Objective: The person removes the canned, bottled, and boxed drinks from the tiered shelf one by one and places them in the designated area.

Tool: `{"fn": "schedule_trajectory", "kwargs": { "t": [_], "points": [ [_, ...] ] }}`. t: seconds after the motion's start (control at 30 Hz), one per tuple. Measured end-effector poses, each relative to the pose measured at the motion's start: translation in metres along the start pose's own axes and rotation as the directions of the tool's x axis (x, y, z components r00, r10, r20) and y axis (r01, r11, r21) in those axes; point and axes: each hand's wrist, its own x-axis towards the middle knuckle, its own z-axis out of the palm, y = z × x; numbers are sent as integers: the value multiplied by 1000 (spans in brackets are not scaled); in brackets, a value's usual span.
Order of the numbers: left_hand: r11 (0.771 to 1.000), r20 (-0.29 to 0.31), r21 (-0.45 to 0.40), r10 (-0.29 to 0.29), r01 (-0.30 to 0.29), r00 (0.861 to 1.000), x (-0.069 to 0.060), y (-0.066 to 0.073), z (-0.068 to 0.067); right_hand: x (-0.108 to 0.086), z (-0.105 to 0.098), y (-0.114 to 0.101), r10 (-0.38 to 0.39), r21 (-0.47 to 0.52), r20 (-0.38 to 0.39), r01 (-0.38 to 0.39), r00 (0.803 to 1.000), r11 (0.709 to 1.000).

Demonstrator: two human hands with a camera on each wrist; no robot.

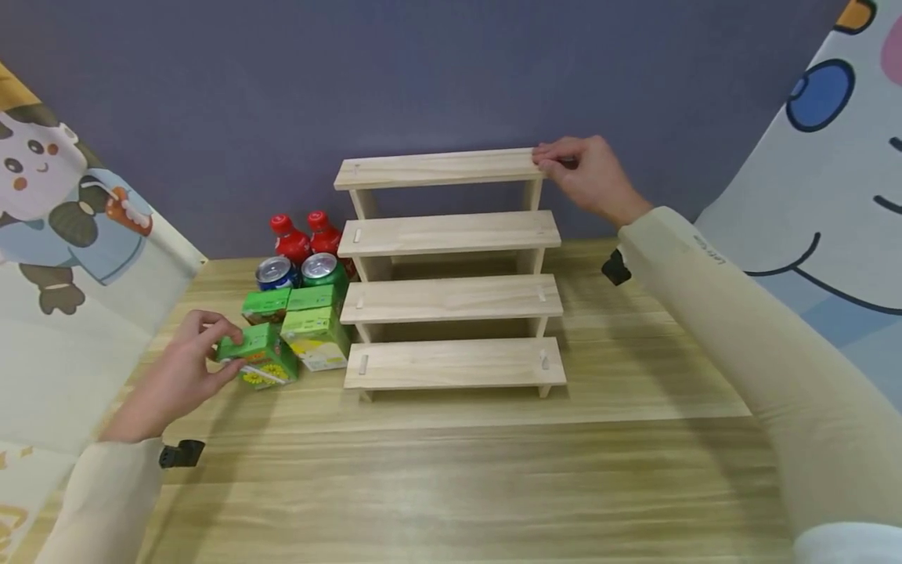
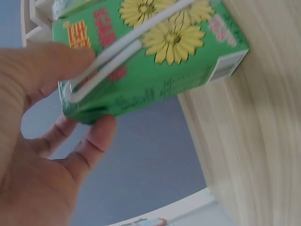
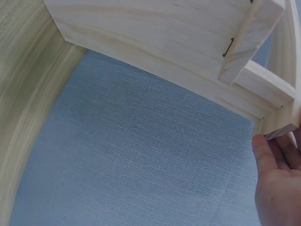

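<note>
My left hand (image 1: 179, 364) pinches a green drink carton (image 1: 269, 350) by its upper end, thumb on one side and fingers on the other. In the left wrist view, the carton (image 2: 178, 66) shows yellow flowers and a white straw along its side. Its base seems close to the table. My right hand (image 1: 590, 176) grips the right end of the top board of a stepped wooden shelf (image 1: 451, 233). From the right wrist, the fingers lie around the end of that board (image 3: 277, 122).
Left of the shelf stand a yellow-green carton (image 1: 315, 337), more green cartons (image 1: 268, 304), a blue can (image 1: 276, 272), a green can (image 1: 322, 268) and two red-capped bottles (image 1: 290, 239). A grey-blue wall (image 1: 437, 70) rises behind; printed panels (image 1: 92, 196) flank the wooden table (image 1: 451, 486).
</note>
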Motion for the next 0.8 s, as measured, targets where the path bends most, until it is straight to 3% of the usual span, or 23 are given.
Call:
{"fn": "schedule_trajectory", "kwargs": {
  "t": [0.37,0.8],
  "points": [
    [999,27,-7,-54,54,998,9,4,8,-3,3,0,11,-11,8,-11,1000,1000],
    [999,15,-5,-41,41,999,9,7,13,-6,3,3,-25,7,6,25,1000,1000]
  ]
}}
